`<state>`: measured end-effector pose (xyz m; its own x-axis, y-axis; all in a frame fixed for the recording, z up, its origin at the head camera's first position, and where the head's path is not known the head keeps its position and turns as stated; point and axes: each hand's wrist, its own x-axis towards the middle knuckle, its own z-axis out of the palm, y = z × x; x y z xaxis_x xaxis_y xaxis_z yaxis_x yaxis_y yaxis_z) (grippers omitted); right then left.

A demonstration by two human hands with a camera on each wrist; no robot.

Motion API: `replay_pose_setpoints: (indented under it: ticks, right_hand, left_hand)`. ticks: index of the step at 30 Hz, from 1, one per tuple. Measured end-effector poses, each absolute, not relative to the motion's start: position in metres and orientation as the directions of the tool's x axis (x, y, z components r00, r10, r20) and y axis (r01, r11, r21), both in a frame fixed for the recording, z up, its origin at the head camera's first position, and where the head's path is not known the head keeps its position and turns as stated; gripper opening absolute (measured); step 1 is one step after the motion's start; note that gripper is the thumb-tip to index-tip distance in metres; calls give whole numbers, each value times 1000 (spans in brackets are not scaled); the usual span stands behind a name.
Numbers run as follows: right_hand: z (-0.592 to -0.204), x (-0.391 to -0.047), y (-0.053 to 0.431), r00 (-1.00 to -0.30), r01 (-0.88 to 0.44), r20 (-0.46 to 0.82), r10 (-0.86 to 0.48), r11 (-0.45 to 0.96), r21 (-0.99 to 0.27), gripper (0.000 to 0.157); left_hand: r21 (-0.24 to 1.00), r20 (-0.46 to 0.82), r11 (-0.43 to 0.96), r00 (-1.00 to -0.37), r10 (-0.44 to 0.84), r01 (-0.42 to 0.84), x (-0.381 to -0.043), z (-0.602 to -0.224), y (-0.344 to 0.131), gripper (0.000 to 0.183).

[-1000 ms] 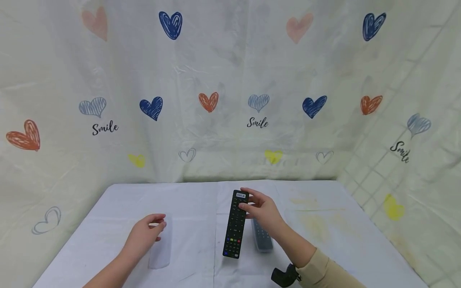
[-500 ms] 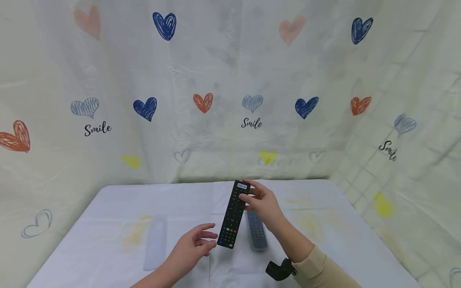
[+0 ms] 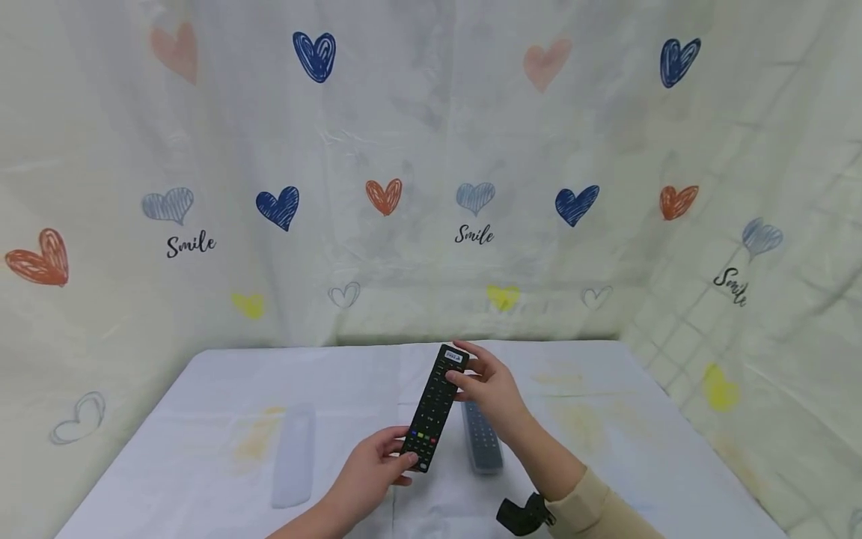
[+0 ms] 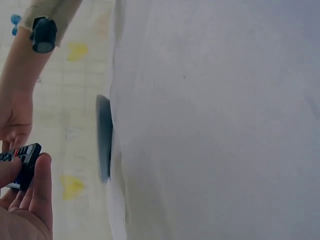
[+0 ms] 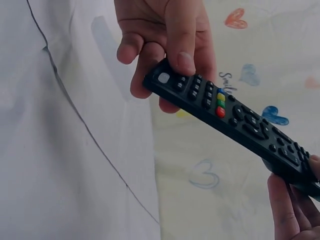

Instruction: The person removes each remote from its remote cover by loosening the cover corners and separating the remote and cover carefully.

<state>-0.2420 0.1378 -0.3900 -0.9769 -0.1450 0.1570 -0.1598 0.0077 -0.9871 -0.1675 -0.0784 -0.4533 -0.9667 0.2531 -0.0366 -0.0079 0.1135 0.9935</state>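
A black remote control is held up over the table, tilted, with its labelled end away from me. My right hand grips it near that far end, thumb on the front and fingers behind. At the near end, below the coloured buttons, my left hand pinches it between thumb and fingers. The right wrist view shows the left thumb pressing on the button face. Behind my right hand, a second remote control, greyish and seemingly covered, lies on the table. To the left lies a flat translucent sleeve.
The table wears a white cloth with creases and a yellowish stain. A curtain printed with hearts hangs behind and at the sides. A black camera mount sits at my right wrist, beside a beige sleeve.
My left hand has moved right from beside the translucent sleeve and taken hold of the remote's near end. The remote has tilted further, its near end swinging left. The right hand keeps its grip.
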Motion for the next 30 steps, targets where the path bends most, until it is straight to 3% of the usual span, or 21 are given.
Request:
replay_pose_setpoints:
  ticks: [8, 18, 30]
  right_hand:
    - [-395, -244, 155, -961, -153, 129, -244, 83, -985, 62]
    - [-409, -239, 171, -943, -130, 60, -328, 197, -972, 42]
    - [-421, -238, 168, -898, -169, 9, -440, 326, -930, 35]
  left_hand:
    - [993, -26, 116, -976, 216, 0, -171, -454, -93, 45]
    - [999, -4, 55, -1000, 29, -3, -183, -438, -111, 39]
    - [999, 30, 26, -991, -131, 26, -197, -427, -113, 39]
